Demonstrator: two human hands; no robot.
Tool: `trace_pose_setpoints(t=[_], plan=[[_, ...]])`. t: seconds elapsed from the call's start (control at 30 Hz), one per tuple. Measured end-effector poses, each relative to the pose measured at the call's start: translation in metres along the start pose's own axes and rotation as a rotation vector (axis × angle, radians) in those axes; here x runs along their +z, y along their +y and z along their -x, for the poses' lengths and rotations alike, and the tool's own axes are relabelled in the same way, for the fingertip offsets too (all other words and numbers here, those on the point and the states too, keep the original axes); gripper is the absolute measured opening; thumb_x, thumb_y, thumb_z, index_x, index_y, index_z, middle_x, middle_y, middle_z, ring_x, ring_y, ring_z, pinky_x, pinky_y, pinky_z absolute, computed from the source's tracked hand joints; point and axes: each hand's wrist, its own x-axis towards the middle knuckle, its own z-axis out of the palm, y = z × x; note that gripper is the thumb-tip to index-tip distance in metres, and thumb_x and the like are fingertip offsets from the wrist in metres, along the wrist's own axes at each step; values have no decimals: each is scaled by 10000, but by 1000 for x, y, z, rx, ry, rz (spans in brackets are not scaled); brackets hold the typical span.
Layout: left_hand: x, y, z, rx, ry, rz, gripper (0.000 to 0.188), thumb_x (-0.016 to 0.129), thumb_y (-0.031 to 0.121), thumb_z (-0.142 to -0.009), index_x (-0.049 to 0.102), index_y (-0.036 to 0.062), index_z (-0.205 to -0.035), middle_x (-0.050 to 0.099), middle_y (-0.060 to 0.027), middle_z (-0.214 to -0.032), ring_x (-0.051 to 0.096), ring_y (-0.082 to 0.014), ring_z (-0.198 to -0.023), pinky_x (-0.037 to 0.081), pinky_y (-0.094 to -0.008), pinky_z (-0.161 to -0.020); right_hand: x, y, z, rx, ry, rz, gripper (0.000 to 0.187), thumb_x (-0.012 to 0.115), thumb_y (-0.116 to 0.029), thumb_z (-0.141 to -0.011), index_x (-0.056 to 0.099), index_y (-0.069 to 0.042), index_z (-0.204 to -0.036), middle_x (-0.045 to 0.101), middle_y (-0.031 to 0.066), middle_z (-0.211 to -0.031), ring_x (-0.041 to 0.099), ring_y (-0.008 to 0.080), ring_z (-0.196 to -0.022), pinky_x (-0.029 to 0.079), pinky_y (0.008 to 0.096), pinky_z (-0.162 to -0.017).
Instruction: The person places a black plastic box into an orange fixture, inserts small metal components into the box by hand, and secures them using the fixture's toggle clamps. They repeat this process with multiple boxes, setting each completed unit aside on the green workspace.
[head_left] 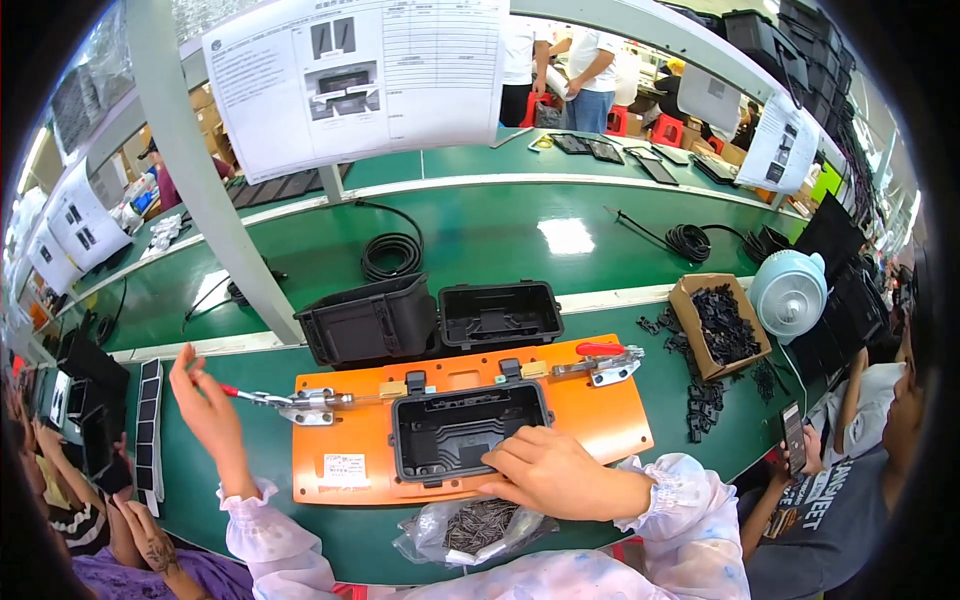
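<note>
A black plastic box (420,440), open at the top, sits in an orange fixture plate (600,420). My right hand (565,470) is closed over the box's near right rim, fingertips inside the wall and thumb on the near side. Raised at the plate's left side, my left hand (212,415) has its fingers apart and holds nothing. Close beside it is the red-tipped lever of the left toggle clamp (310,400). The right toggle clamp (610,365) has a red handle. Both clamps point toward the two hinge blocks at the box's far edge.
Two black boxes (370,320) stand behind the plate. A carton of small black parts (690,300), loose clips (705,400) and a light-blue fan (788,295) are at right. A bag of screws (480,525) lies in front. Coworkers sit on both sides; one holds a phone (794,440).
</note>
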Motion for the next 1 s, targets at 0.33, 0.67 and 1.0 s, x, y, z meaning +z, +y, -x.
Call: trace_pose_setpoints(t=[0.33,0.67,1.0], plan=[[10,-93,34,-378,-336,138,353,397,70,-1039,581,-28,-1324,645,-178,-1246,673,-259,-1068,538,-349,-905,-55,91,4,206,510,341,205,784,-136,-816,715,-55,-990,664,93,-920,635,263,-843,530,376,-714],[10,-90,39,-243,-243,66,342,406,97,-1054,588,-25,-1315,652,-183,-1241,653,-276,-1120,506,-383,-960,-71,214,128,876,848,-166,243,483,-132,-1063,637,15,-1180,699,93,-992,673,156,-763,535,296,-626],[32,80,11,400,-312,-3,492,711,105,-906,558,12,-1364,602,-186,-1339,519,-384,-1313,378,-477,-1115,-28,29,13,47,206,-66,419,784,-172,-837,682,-56,-1227,731,126,-1094,688,305,-966,536,418,-869]])
